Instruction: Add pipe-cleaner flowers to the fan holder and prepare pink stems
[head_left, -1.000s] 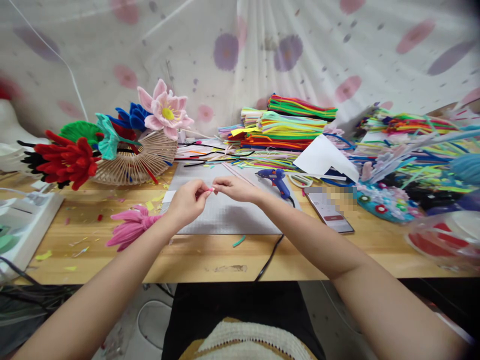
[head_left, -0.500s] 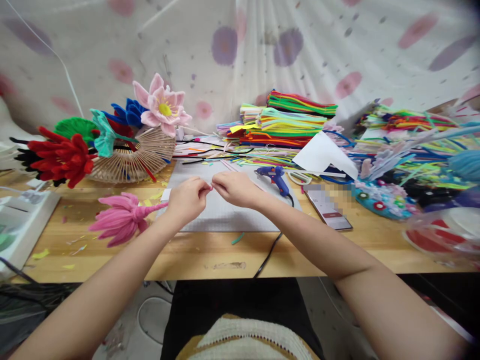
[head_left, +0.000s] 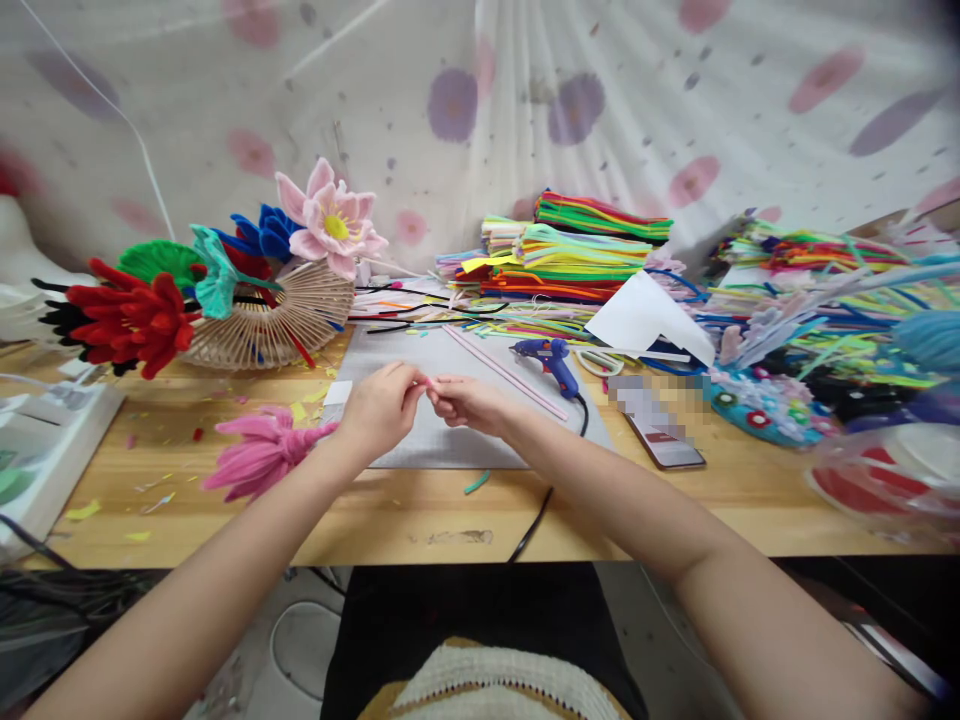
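1. Left hand (head_left: 381, 408) closed in a pinch, thumb against fingers; right hand (head_left: 469, 400) curled in, its fingertips closed on the same small pink piece (head_left: 427, 384).
2. Piece sits between the two sets of fingertips, raised in front of the grey mat (head_left: 450, 450). Only a sliver shows; its full length is hidden.
3. Pink flower (head_left: 251, 450) lies on the wooden table (head_left: 375, 525), left of the mat, its narrow end running behind the left wrist. Whether it joins the pinched piece: cannot tell.
4. Handling, by judgement: very light, soft and fuzzy outside, probably bendable and apt to keep a bend. Little slip expected; hard squeezing could flatten the pile.
5. Best hold: fingertips near the ends. For the flower, take the bound neck; petals look easily crushed.
6. Nearby: pale pink strip (head_left: 517, 382) on the mat; blue glue gun (head_left: 551, 362) beyond the right hand, apart from it.
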